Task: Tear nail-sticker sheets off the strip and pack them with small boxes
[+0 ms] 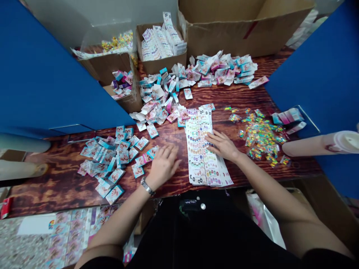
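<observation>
Well, my wood-grain table (64,183) fills the view, closed in on both sides by blue partition panels (50,74). Past its far edge sits a large cardboard box (241,31), and a smaller open box (159,65) beside it holds upright sheets printed with nail designs. Flattened teal-and-pink cartons spread across the table in a big far heap (179,82), with a looser near heap (108,162) on my left. Over to my right lies a scatter of small, bright, clear packets (260,138), just beyond a pale roll (316,144).

Directly in front of me, a long stack of nail-design sheets (198,160) lies flat between those piles. My right hand (221,145) rests on it, fingers spread and pressing down, pinching nothing. My left hand (164,166) sits on the table just beside the near heap, fingers loosely curved and slightly apart, and I can't see them gripping a carton. A metal wrist band (147,186) circles that wrist.
</observation>
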The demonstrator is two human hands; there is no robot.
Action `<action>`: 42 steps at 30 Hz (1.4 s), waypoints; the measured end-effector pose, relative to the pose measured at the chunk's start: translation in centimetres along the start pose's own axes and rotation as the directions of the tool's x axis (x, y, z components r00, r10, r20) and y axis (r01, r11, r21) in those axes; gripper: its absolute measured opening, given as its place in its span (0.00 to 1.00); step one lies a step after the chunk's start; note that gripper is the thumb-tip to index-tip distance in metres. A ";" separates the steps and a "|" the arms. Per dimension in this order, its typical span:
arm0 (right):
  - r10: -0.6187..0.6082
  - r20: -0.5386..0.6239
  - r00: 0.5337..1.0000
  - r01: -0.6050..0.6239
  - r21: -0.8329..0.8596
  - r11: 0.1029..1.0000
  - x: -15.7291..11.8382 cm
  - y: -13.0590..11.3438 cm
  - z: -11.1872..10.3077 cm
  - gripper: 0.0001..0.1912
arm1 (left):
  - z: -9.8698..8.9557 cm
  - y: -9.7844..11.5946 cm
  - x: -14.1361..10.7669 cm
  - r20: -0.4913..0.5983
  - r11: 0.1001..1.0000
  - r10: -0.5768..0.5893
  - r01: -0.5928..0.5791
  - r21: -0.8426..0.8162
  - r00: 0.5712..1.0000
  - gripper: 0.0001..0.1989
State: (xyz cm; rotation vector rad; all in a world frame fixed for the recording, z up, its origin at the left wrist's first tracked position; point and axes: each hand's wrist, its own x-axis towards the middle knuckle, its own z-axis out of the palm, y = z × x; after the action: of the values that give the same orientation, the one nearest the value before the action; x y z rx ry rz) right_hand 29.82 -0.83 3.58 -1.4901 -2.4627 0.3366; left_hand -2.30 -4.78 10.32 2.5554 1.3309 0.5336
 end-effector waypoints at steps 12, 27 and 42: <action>0.079 -0.208 0.975 -0.066 0.069 0.995 -0.3 -2.0 0.3 0.10 | 4.8 7.4 1.3 0.487 0.470 -0.047 0.449 -0.760 0.872 0.21; 0.186 -0.187 0.965 -0.057 0.542 0.839 -2.7 -10.6 -8.3 0.11 | 4.1 5.6 4.2 0.526 -0.270 -0.285 0.460 -0.846 0.801 0.19; -0.101 -0.272 0.957 0.165 0.225 0.960 -1.9 -11.5 -4.8 0.14 | 2.5 6.3 3.6 0.518 -0.307 -0.143 0.460 -0.833 0.843 0.24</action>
State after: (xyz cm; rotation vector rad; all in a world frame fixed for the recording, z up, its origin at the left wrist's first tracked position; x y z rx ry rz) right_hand 22.67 -7.41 11.62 -1.1775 -2.2093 0.3792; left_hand 5.32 -5.46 11.06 0.6881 0.7199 0.7104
